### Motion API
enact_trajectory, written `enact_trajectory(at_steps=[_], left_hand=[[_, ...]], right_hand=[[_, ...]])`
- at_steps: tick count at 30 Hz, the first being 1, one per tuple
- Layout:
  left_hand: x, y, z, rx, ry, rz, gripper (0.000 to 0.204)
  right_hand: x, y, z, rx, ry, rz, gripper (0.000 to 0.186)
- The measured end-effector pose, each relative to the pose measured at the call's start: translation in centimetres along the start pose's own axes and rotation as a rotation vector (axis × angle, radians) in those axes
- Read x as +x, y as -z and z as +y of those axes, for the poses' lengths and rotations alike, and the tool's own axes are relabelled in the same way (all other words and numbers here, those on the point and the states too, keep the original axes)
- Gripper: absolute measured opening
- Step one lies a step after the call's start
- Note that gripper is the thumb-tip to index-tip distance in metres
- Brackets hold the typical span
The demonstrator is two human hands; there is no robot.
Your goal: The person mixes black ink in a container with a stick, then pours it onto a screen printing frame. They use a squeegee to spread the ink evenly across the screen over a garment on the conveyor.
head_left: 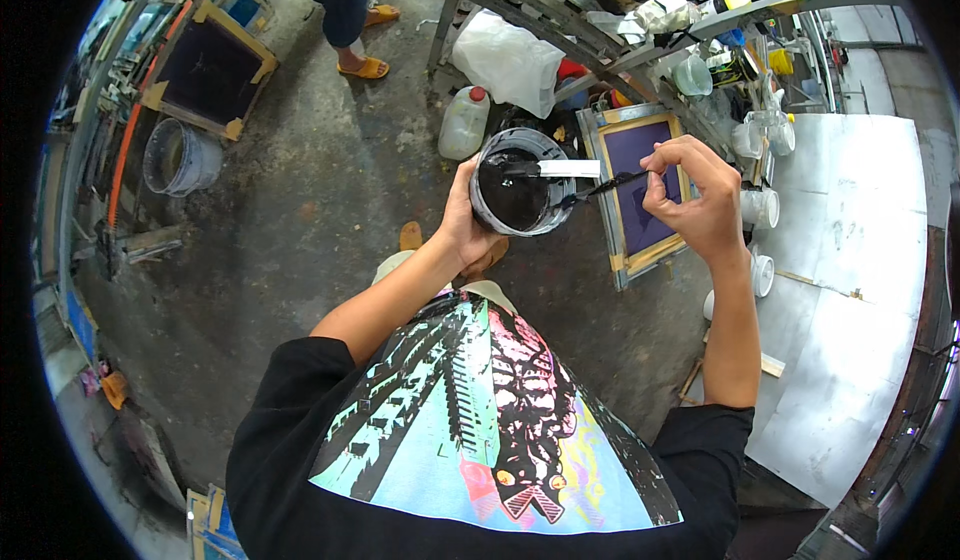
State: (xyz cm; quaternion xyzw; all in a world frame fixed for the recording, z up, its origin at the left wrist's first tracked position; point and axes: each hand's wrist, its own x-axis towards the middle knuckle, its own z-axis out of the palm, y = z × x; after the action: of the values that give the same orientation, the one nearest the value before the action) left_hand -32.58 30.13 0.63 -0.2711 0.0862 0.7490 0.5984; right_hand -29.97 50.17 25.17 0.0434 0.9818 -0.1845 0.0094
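Note:
My left hand (pixel 462 218) is closed around the side of a translucent plastic tub (pixel 558 218) in front of my body. Thick black liquid (pixel 512 198), like ink or paint, lies inside it. A white flat strip (pixel 570 169) reaches from the liquid across the right rim, its inner end coated black. Between thumb and fingertips, my right hand (pixel 697 190) pinches a thin stick (pixel 612 184) smeared black. The stick's lower end is at the tub's right rim; whether it touches the liquid I cannot tell.
Behind the stick leans a framed printing screen (pixel 612 245). A white jug with a red cap (pixel 465 123) and a plastic bag (pixel 507 58) lie ahead. White-topped table (pixel 850 260) at right; bucket (pixel 182 158) and dark screen (pixel 208 70) at left. Another person (pixel 340 10) stands far ahead.

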Motion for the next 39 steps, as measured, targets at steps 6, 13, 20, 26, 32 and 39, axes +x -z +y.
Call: enact_trajectory(at_steps=[6, 13, 20, 26, 32, 39], left_hand=[[1.1, 1.7, -1.7, -0.014, 0.116, 0.02, 0.08], [3.1, 4.1, 0.9, -0.008, -0.019, 0.026, 0.08], [-1.5, 12.1, 7.5, 0.004, -0.209, 0.143, 0.076], [-9.0, 15.1, 9.7, -0.055, -0.346, 0.187, 0.072], [-11.9, 13.4, 9.6, -0.033, -0.365, 0.139, 0.081], [-9.6, 10.3, 8.0, 0.02, -0.355, 0.094, 0.072]], right_hand=[[0.8, 1.2, -1.1, -0.02, 0.042, 0.03, 0.015], [1.9, 2.5, -0.5, 0.026, -0.091, -0.028, 0.01], [0.2, -5.4, 7.8, 0.058, -0.221, -0.174, 0.014], [-1.7, -15.7, 19.2, -0.069, -0.334, -0.097, 0.016], [-1.4, -22.6, 26.9, -0.238, -0.417, -0.164, 0.015], [3.0, -20.1, 16.9, 0.561, -0.545, -0.038, 0.029]])
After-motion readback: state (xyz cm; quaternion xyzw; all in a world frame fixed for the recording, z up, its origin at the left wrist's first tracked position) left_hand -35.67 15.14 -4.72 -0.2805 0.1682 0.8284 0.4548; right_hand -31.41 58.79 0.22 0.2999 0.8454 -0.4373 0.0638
